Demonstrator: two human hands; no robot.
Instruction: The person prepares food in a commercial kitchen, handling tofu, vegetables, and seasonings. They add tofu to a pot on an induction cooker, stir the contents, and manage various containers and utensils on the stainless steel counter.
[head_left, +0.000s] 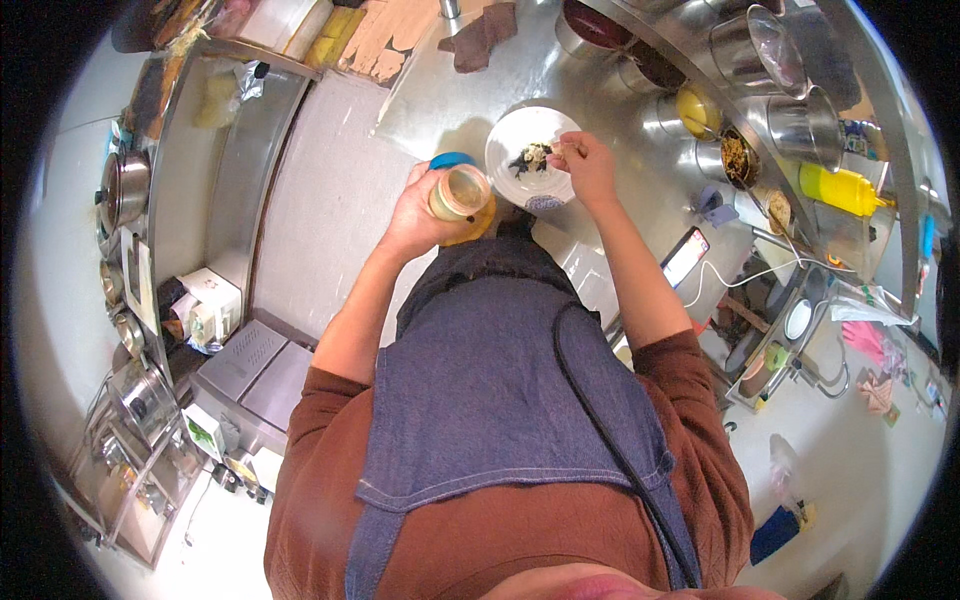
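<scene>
My left hand (416, 214) is closed around an uncapped clear jar (460, 193), tilted so that its round mouth faces up at me. Something blue (451, 160) shows just behind the jar, and a yellow round thing (480, 222) lies below it; I cannot tell what either is. To the right, a white plate (510, 131) rests on the steel counter, holding dark shreds topped with a pale crumbly heap (537, 156). Over the plate's right side is my right hand (583, 166), its fingertips pinched together beside the heap. Whether anything small is between them is not clear.
A brown cloth (480, 37) lies on the steel counter (420, 97). Along the right stand steel pots (585, 34), a container of yellow contents (697, 112) and a yellow squeeze bottle (836, 189). A phone (685, 256) and a white cable (739, 283) are near my right forearm.
</scene>
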